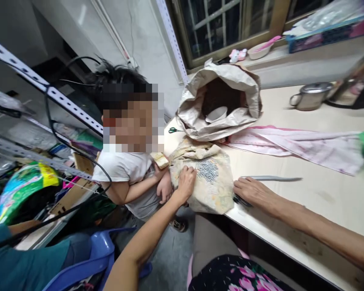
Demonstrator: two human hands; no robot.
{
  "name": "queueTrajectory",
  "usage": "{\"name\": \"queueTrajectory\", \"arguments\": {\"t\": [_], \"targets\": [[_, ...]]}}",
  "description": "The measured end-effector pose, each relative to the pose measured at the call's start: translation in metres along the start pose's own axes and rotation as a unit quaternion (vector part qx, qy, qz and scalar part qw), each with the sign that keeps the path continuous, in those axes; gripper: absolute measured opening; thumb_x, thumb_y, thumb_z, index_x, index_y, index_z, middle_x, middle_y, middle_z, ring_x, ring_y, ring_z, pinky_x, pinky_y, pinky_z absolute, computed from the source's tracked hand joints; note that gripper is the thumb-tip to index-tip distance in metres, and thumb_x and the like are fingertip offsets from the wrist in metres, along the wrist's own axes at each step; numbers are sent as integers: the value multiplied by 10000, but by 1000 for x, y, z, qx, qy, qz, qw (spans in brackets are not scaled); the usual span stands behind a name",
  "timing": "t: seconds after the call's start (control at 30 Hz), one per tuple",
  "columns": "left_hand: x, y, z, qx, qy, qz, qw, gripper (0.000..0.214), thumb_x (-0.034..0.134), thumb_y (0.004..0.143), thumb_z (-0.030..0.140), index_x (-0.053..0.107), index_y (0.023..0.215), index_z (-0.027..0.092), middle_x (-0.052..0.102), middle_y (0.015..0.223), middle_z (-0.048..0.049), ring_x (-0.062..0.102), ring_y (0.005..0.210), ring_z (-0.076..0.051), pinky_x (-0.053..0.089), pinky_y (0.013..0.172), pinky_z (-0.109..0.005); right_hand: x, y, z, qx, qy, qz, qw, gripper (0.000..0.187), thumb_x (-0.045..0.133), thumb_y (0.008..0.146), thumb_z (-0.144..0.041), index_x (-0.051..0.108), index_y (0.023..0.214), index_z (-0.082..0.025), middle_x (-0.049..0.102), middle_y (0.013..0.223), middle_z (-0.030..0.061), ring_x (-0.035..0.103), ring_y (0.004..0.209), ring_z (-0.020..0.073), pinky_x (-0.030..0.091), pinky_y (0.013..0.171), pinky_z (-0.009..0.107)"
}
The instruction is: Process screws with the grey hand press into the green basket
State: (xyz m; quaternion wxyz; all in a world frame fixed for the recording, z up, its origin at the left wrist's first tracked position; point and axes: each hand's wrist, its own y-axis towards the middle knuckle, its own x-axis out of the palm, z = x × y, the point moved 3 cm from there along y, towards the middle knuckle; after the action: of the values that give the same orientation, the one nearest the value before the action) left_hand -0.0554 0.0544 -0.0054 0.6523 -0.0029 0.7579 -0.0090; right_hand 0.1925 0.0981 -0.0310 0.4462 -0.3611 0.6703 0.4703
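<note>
Fingers on the left hand [186, 184] are sitting bent over the patterned cloth [214, 200], right at the near-left edge of a heap of small grey metal-looking pieces [208, 171]. Whether they're pinching any, I honestly can't tell (the fingertips are hiding underneath). On the other side, the right hand [251, 190] is resting at the edge of the worktop [324, 198], just beside the cloth. Its fingers are looking bent too, and something dark [242, 201] is poking out below them, but I can't tell if they're gripping it. A long grey strip [279, 178] is lying just past that hand.

So the heap is lying on the cloth, between the two hands. A big crinkly sack [189, 121] is standing gaping right behind, with a white bowl [216, 114] sitting inside.

My read: the left hand is doing the work, sorting or picking through the loose pieces. Next move is probably calling for a light fingertip pinch, without tugging the cloth and scattering everything. Also worth watching: another person [124, 173] is standing close on the left, holding something bread-like [160, 160] near the cloth.
</note>
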Motion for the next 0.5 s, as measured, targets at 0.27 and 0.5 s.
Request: {"name": "queueTrajectory", "arguments": {"t": [0.27, 0.5], "targets": [[4, 5, -3, -8, -5, 7, 1000, 201, 444, 950, 109, 637, 929, 157, 635, 1020, -101, 527, 1016, -241, 452, 825, -337, 3, -15, -5, 3, 139, 52, 989, 285, 300, 992, -123, 557, 899, -204, 603, 854, 53, 555, 776, 193, 415, 729, 347], [-21, -4, 24, -7, -135, 52, 989, 155, 499, 950, 187, 648, 924, 156, 679, 983, -92, 604, 949, -212, 475, 856, -328, -88, -34, 9, 165, 101, 304, 933, 182, 508, 977, -266, 563, 1148, -231, 687, 935, 39, 659, 772, 170, 521, 672, 283]]}}
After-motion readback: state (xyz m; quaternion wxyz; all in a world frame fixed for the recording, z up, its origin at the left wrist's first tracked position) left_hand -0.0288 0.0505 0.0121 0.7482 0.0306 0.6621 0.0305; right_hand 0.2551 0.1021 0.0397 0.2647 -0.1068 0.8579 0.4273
